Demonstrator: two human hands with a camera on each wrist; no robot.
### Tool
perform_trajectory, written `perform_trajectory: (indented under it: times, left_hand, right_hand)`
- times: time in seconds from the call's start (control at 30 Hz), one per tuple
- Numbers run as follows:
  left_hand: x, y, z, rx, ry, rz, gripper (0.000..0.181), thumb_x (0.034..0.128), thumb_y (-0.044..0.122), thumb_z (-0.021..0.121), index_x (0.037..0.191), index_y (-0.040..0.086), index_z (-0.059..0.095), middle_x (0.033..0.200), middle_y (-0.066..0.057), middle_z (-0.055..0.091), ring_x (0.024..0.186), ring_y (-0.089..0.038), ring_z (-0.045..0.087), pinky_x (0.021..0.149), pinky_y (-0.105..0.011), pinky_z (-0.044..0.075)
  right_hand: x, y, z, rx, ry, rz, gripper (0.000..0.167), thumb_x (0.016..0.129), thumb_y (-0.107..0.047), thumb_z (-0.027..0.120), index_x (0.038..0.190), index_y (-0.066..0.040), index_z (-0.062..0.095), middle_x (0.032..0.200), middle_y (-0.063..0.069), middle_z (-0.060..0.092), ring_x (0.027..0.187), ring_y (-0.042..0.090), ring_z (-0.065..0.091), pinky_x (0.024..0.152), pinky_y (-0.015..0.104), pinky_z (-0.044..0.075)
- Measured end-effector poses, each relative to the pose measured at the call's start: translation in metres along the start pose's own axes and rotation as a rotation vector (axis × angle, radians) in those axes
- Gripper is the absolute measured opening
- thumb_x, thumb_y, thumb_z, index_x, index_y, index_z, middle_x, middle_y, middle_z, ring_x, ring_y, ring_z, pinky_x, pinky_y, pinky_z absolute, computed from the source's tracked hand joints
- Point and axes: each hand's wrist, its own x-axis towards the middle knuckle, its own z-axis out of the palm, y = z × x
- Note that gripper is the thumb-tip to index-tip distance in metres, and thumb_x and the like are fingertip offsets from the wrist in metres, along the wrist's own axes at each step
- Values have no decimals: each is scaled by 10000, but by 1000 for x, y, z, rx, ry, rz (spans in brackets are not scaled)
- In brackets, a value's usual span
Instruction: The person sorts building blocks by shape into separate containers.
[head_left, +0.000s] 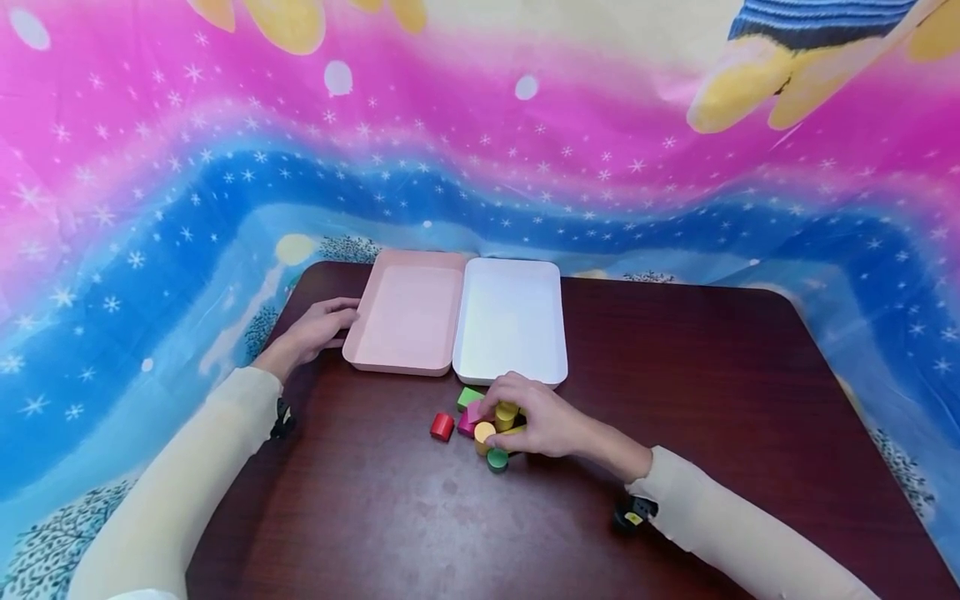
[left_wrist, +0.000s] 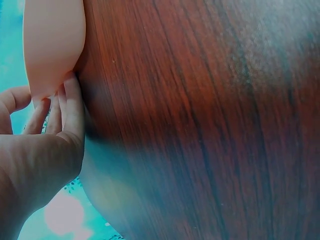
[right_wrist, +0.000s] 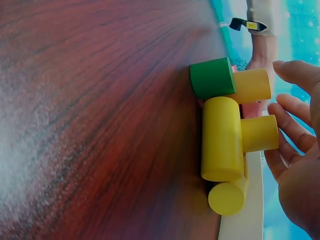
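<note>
My left hand [head_left: 317,329] has its fingers against the outer left side of the pink tray [head_left: 405,321]; the left wrist view shows the fingertips at the tray's edge [left_wrist: 55,45]. Over a cluster of small blocks in front of the white tray [head_left: 512,321], my right hand [head_left: 547,421] is spread, thumb apart from the fingers. In the right wrist view it [right_wrist: 300,150] is beside a short yellow cylinder [right_wrist: 260,133], a longer yellow cylinder [right_wrist: 221,139] and a green cylinder [right_wrist: 212,78], gripping none; whether a fingertip touches one I cannot tell.
A red block [head_left: 442,427] lies left of the cluster, which includes a light green block [head_left: 469,397] and a magenta one [head_left: 467,425]. The two trays stand side by side near the back edge of the dark table [head_left: 675,375]. Patterned cloth [head_left: 450,183] hangs behind.
</note>
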Motion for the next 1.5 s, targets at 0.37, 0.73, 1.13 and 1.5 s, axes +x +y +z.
perform_trajectory:
  times: [0.37,0.73,1.13,1.5]
  left_hand:
    - [2,-2,-1,2,-1,4,576,1129,282,521,1657,113,364,1571,-198,469,1410,-383,515,1135,-583,456]
    - [4,-4,-2,-1,9,10,567,1127,287,522,1649,115,383,1561,-191,476,1394,-381,527,1131,-584,460]
    - [5,-2,-3,-5,-1,15,571,1126,280,524,1651,111,377,1566,-198,476,1396,-384,530,1128,-584,463]
    - [3,-2,-1,-10,-1,15,577,1129,281,514,1659,109,363,1570,-221,472,1405,-394,520,1132,-571,463]
  right_hand:
    - [-1,3,8,-41,-3,-18,313,865,-253,900,1127,-231,732,1161,-149,660,1121,89,566,917,317,529]
    - [0,3,10,-84,-22,2,296,877,-260,883,1122,-249,718,1152,-152,639,1110,79,557,933,310,523]
    - [-1,6,13,-108,-4,-31,272,876,-246,881,1091,-241,714,1093,-147,635,1064,82,553,898,296,515]
    - [1,6,11,-117,18,-59,261,886,-253,870,1105,-233,728,1098,-140,658,1054,85,570,881,296,523]
